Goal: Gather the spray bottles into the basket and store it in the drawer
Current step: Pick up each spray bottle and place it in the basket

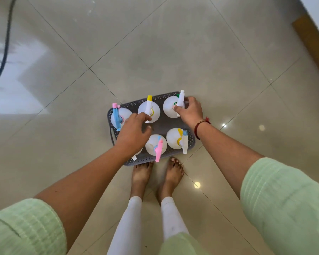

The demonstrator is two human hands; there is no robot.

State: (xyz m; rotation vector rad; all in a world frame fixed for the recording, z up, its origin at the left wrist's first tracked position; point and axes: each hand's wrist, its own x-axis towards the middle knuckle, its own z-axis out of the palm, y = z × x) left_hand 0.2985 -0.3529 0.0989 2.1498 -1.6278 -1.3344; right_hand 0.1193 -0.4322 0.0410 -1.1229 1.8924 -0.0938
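Glossy beige floor tiles (155, 52) fill the view, with a dark cable (5, 52) curving along the left edge and a wooden skirting strip (313, 45) at upper right.

At the right hand (189, 111), the fingertips pinch the white trigger head of the far-right spray bottle (170, 107), thumb on one side and curled fingers on the other, probably to settle it upright in its corner. The left hand (133, 132) reaches over the middle of the load with its fingers bent and close together, their tips touching the neck of the yellow-capped bottle (149, 109); whether it truly grips is hard to tell.

Outward from the fingers, the white bottles stand upright in two rows inside the grey perforated basket (166, 97): a blue-headed bottle (117, 118) at far left, a pink-headed bottle (157, 146) and a yellow-collared bottle (179, 138) in the near row, and one more mostly hidden under the left wrist. Packing them shoulder to shoulder likely keeps them from tipping when lifted.

That basket rests on the floor just ahead of the person's bare feet (157, 173). A red thread bracelet (201, 126) circles the right wrist. No drawer is in view, so storing appears yet to come.
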